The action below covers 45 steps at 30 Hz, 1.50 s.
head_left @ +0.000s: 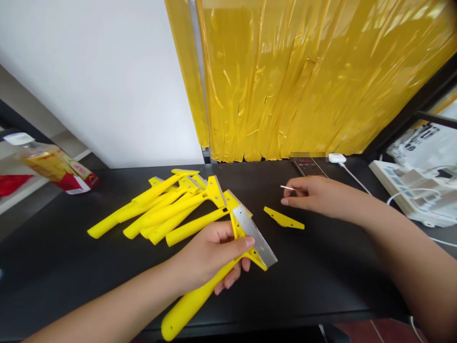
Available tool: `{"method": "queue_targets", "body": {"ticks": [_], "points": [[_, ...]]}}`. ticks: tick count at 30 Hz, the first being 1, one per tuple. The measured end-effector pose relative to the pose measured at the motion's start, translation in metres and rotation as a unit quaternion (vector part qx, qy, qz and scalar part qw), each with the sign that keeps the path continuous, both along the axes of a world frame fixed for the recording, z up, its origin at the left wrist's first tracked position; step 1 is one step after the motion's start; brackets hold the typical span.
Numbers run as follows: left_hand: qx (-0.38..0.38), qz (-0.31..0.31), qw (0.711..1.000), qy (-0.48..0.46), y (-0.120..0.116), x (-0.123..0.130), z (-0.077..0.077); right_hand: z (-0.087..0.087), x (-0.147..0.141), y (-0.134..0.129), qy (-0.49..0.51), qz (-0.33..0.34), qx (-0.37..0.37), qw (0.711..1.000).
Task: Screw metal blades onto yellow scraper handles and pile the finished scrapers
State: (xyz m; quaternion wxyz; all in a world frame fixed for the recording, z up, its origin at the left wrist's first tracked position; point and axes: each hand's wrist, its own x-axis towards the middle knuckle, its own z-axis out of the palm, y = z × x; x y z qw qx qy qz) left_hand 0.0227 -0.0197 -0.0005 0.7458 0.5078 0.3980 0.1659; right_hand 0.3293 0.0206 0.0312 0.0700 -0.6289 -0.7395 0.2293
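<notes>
My left hand (223, 252) is closed around the head of a yellow scraper (200, 295), its thumb pressing a flat silver blade (260, 243) against it. The scraper's handle slants down toward the table's front edge. Between the fingertips of my right hand (303, 191) is a thin, short silver rod (287, 187), whose far end is hidden by the fingers. Below that hand, a yellow clamp plate (283, 219) with small holes lies on the black table, touched by neither hand. Several more yellow scrapers (171, 209) lie in an overlapping pile left of and behind my left hand.
A drink bottle (53, 164) is at the left. At the back right are a phone (310, 166) and a white charger (336, 158) with its cable. A white power strip (410, 190) stands at the right. Yellow plastic sheeting (285, 81) hangs behind the black table (310, 276).
</notes>
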Motion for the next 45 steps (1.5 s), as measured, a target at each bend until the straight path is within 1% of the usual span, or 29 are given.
{"method": "queue_targets", "body": {"ticks": [2, 6, 10, 16, 20, 27, 30, 34, 37, 39, 42, 45], "points": [[0.002, 0.003, 1.0, 0.001, 0.0, 0.0, -0.001, -0.002, 0.001, 0.0, -0.035, 0.008, -0.025, 0.999], [0.001, 0.011, 1.0, 0.007, -0.001, 0.0, -0.001, -0.007, -0.015, -0.006, -0.054, 0.026, -0.044, 0.997], [-0.002, 0.017, 1.0, 0.008, 0.0, 0.001, 0.001, -0.009, -0.025, -0.012, -0.053, 0.055, -0.068, 0.995], [-0.001, 0.02, 1.0, 0.01, 0.0, 0.001, 0.002, -0.01, -0.024, -0.013, -0.043, 0.064, -0.084, 0.993], [0.0, 0.019, 1.0, 0.0, -0.001, 0.001, 0.003, -0.011, -0.023, -0.013, -0.014, 0.071, -0.09, 0.993], [0.004, 0.001, 1.0, 0.01, -0.001, 0.002, 0.002, -0.012, -0.017, -0.008, 0.067, 0.099, -0.112, 0.987], [0.005, 0.001, 1.0, 0.005, 0.0, 0.002, 0.002, -0.011, -0.018, -0.008, 0.113, 0.11, -0.121, 0.98], [0.005, 0.003, 1.0, 0.004, 0.001, 0.001, 0.0, -0.007, -0.026, -0.011, 0.223, 0.122, -0.129, 0.959], [0.008, 0.005, 1.0, 0.008, 0.002, 0.0, -0.001, -0.003, -0.031, -0.017, 0.32, 0.107, -0.121, 0.934], [0.01, 0.007, 1.0, 0.005, 0.002, 0.0, -0.001, -0.001, -0.034, -0.021, 0.367, 0.089, -0.118, 0.918], [0.006, 0.013, 1.0, -0.01, 0.002, 0.0, -0.002, -0.001, -0.041, -0.027, 0.438, 0.071, -0.146, 0.884], [-0.006, 0.023, 1.0, -0.019, 0.001, 0.002, -0.001, -0.004, -0.048, -0.03, 0.478, 0.071, -0.185, 0.856]]}}
